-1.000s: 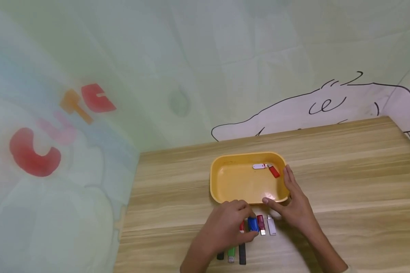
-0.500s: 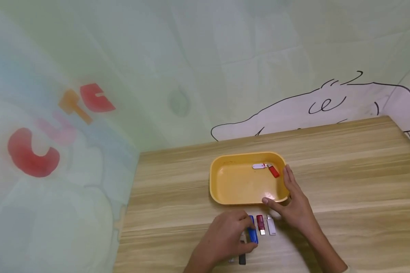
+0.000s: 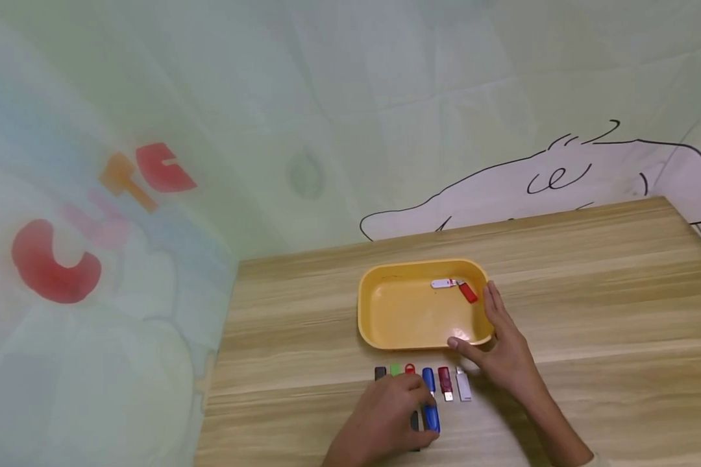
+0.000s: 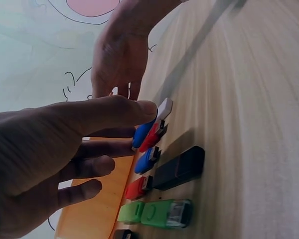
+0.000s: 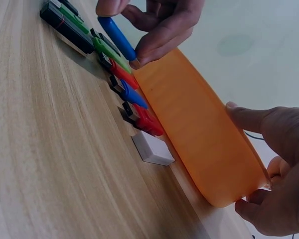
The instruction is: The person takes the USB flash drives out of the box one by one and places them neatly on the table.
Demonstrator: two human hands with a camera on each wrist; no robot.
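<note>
My left hand pinches a blue USB stick cap between thumb and fingertips, on the near side of a row of USB sticks. The blue USB stick lies on the table with its metal connector bare. To its right are a dark red USB stick and a white one. My right hand holds the right near corner of a yellow tray, thumb over the near rim and fingers along the right end. Inside lie small white and red pieces.
Left of the blue stick come a red stick, a green stick and a black one. Nearer lie a black bar-shaped piece and a green piece. The wooden table meets a printed cloth behind.
My left hand has drawn back toward me, pulling the blue cap off its USB stick, and the bare connector now shows. The right hand and the tray have stayed put.
</note>
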